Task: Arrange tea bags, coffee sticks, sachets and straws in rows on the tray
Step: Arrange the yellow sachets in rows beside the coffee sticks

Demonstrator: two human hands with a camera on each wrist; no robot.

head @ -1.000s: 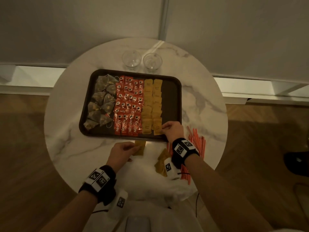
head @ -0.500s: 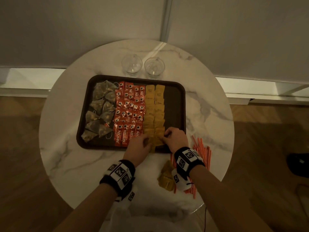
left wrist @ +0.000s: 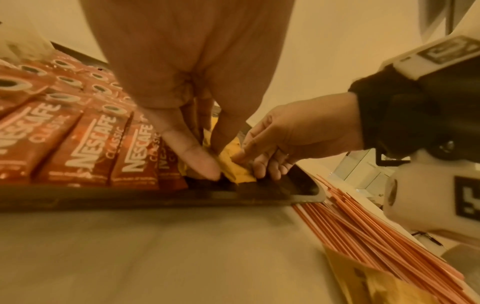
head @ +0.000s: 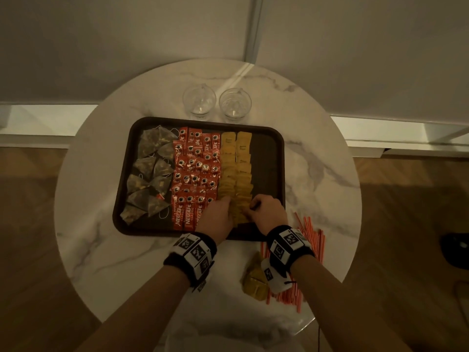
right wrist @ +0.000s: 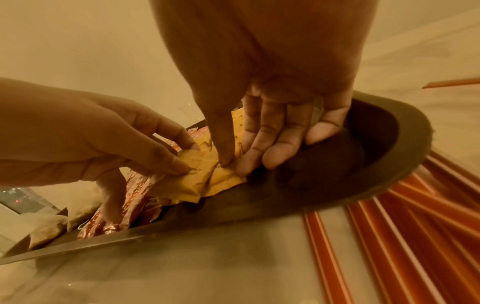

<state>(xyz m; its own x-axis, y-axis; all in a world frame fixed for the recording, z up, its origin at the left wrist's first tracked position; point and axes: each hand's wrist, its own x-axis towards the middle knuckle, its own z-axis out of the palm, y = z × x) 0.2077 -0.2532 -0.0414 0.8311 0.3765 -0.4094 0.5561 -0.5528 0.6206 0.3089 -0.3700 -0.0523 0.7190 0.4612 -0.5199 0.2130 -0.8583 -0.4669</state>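
A dark brown tray (head: 269, 158) holds pyramid tea bags (head: 149, 179) on its left, red coffee sticks (head: 195, 171) in the middle and two rows of yellow sachets (head: 236, 166) to their right. At the near end of those rows, my left hand (head: 228, 204) pinches a yellow sachet (left wrist: 233, 164) between thumb and forefinger. My right hand (head: 250, 207) pinches the sachet next to it (right wrist: 226, 179), thumb on top. The two sachets overlap. Orange straws (head: 312, 240) lie on the table right of the tray's near corner. Loose yellow sachets (head: 253, 280) are piled under my right wrist.
Two empty glass cups (head: 199, 101) (head: 234, 104) stand behind the tray on the round marble table (head: 96, 224). The tray's right strip is bare. A wall runs behind the table. A dark object (head: 456, 250) lies on the wooden floor at right.
My left hand has come up from the table in front of the tray and joined my right hand at the near end of the sachet rows. The right hand stayed there.
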